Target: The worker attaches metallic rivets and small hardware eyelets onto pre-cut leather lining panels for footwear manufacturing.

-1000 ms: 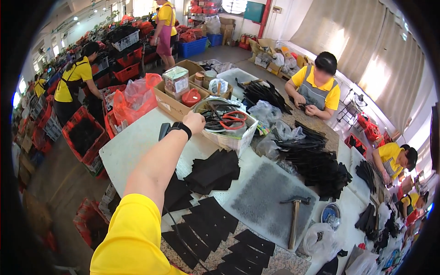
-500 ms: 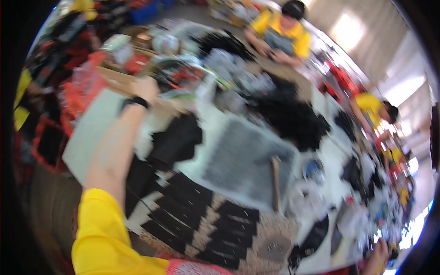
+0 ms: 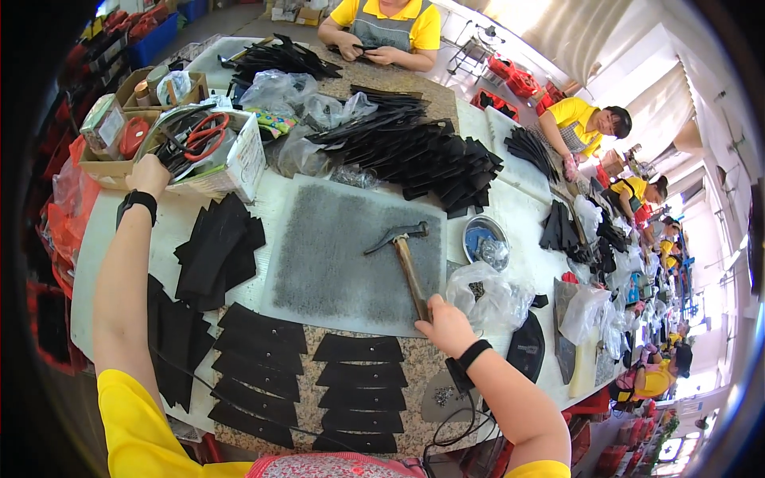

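My right hand [image 3: 448, 327] is closed around the lower end of a hammer's [image 3: 410, 271] wooden handle. The dark metal head lies on a grey, worn square board [image 3: 339, 255]. At the far left, my left hand [image 3: 149, 174] is at the near corner of a white box [image 3: 243, 163] holding red-handled scissors [image 3: 205, 135] and other tools; its fingers are mostly hidden there. Black strips [image 3: 357, 374] with small metal dots lie in two columns on a speckled slab nearest me. Stacked black pieces [image 3: 219, 251] rest left of the board.
Beyond the board lies a heap of black strips [image 3: 430, 159]. A metal bowl [image 3: 485, 240] and a clear plastic bag [image 3: 488, 295] stand right of the hammer. A dark cable [image 3: 231, 402] crosses the near strips. Co-workers [image 3: 390, 36] in yellow sit around the table.
My right hand has come in from the far lower right and taken hold of the hammer's handle. My left hand stays by the box. The whole view has turned and steadied.
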Available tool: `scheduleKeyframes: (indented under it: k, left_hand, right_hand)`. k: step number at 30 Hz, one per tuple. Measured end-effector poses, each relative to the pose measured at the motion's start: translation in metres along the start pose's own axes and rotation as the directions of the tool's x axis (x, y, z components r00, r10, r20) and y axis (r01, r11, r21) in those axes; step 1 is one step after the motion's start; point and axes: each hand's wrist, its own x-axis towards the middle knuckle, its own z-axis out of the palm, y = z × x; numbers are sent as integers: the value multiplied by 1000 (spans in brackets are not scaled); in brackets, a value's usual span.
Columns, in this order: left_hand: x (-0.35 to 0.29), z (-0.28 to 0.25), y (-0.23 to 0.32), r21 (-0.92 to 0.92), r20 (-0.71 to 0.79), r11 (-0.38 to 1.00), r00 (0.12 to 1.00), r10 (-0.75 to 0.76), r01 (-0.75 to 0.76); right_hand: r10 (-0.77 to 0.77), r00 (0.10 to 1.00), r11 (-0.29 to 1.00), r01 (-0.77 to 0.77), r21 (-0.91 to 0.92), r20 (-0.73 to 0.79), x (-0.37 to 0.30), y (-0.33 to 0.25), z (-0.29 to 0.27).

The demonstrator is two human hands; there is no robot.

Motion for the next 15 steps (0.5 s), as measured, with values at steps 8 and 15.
scheduleKeyframes:
  k: [8,15]
  left_hand:
    - [11,5,15,21,-26,999,999,-28,29]
    - [39,20,-12,52,114,999,993,-18,12]
  right_hand:
    - [131,991,990,-131,59,9,33,9,5]
    - [241,967,724,-233,649,78,13,-4,-42]
